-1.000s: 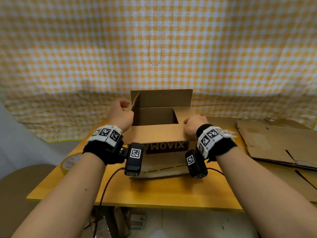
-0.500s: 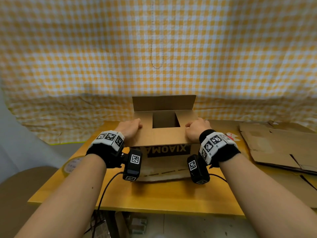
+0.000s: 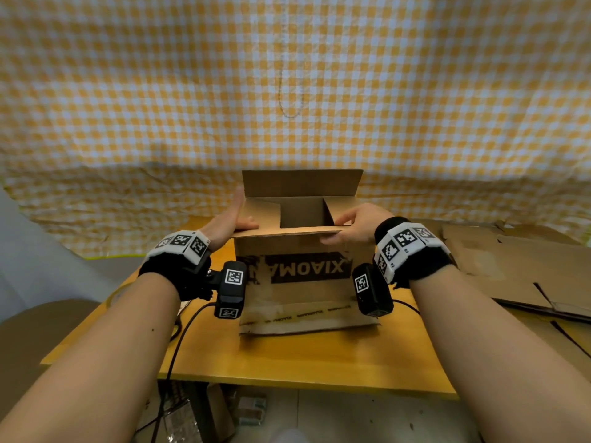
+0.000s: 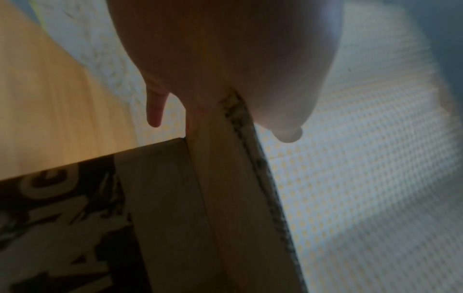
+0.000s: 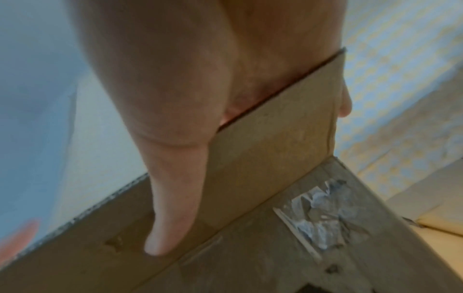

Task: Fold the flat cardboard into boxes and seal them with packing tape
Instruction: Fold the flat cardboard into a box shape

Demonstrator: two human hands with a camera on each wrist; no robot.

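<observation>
A brown cardboard box (image 3: 303,302) with an upside-down black print stands on the yellow table (image 3: 287,369). Its far flap (image 3: 302,182) sticks up, and the two side flaps lean inward over the opening. My left hand (image 3: 243,212) holds the left end of the near flap (image 3: 287,243), thumb on top and straight fingers along the outside. In the left wrist view the cardboard (image 4: 225,158) sits in the web between thumb and fingers. My right hand (image 3: 335,228) pinches the flap's right end, fingers curled over it and thumb (image 5: 172,188) in front.
A stack of flat cardboard (image 3: 511,276) lies on the right of the table. A tape roll (image 3: 118,294) shows partly behind my left forearm. A yellow checked cloth (image 3: 287,91) hangs behind. Torn tape residue (image 5: 323,214) sticks to the box.
Half a second ago both hands pressed flaps flat on the box top. Now the near flap is raised and my hands hold its two ends.
</observation>
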